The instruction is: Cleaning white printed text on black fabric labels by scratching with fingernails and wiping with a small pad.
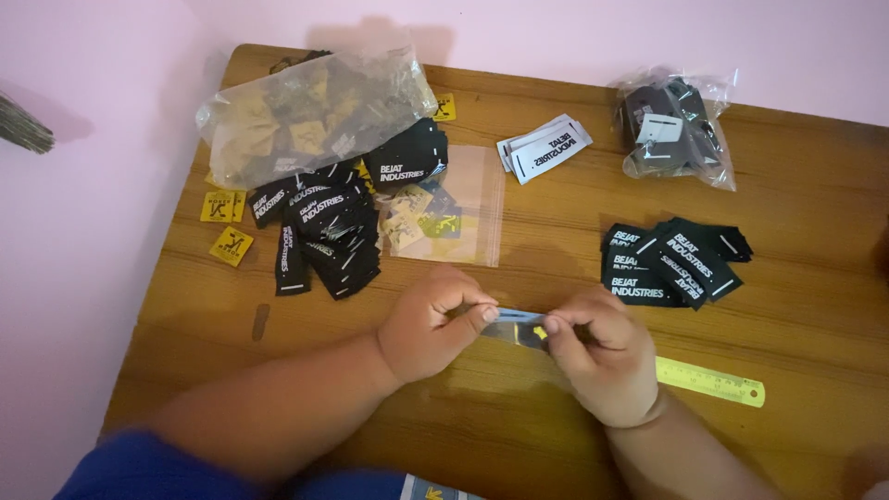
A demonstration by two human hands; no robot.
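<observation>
both hands are working close together at the near middle of a wooden table (815, 306). the left hand (431, 324) is curling its fingers inward, with thumb and forefinger pinching the left end of a small clear packet (517, 326) that is showing a bit of yellow inside. the right hand (600, 356) is pinching the packet's right end in the same way, so the packet is hanging stretched between the two hands just above the tabletop. just to the right of the right hand, a yellow ruler (711, 380) is lying flat on the wood, partly hidden under the wrist. beyond the right hand, a loose heap of black fabric labels (674, 264) is sitting near the table's right side. beyond the left hand, a larger spread of black labels (324, 227) is fanning out, touching a flat clear zip bag (463, 199) that is lying beside it with yellow pieces inside. a big crumpled plastic bag (310, 116) full of dark and tan pieces is resting at the far left corner, two yellow square tags (227, 227) are lying near the left edge, a few white labels (546, 146) are sitting at the far middle, and a small filled plastic bag (676, 125) is standing at the far right.
</observation>
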